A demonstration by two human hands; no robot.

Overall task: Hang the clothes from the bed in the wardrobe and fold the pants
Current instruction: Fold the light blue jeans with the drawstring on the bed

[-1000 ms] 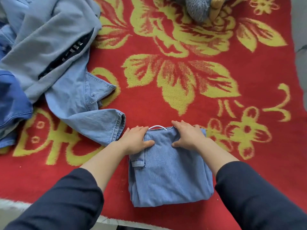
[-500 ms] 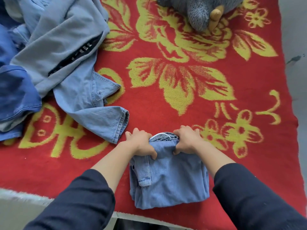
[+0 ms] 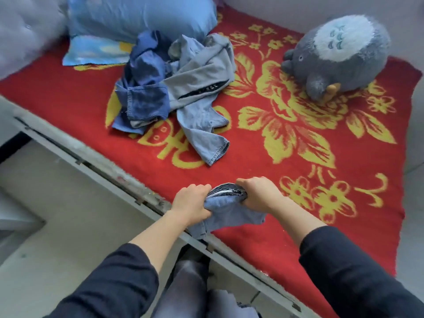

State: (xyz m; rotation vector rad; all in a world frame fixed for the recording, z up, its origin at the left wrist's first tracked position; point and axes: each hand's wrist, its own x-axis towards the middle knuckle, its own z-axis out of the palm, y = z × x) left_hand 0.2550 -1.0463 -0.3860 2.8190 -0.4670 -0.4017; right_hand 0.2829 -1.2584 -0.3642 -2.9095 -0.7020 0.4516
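fuzzy red floral blanket (image 3: 286, 214) underlies folded denim pants (image 3: 231, 210), left hand (image 3: 191, 201) and right hand (image 3: 258, 195) clenched on its thick bundled edge

The left sleeve (image 3: 110, 283) and right sleeve (image 3: 355, 271) are dark navy, of plain soft cloth. Each ends well behind its hand, leaving the forearm bare. The left hand (image 3: 191, 204) and right hand (image 3: 257, 193) are ungloved. Below them, dark grey trousers (image 3: 188, 283) with a faint sheen cover the legs.
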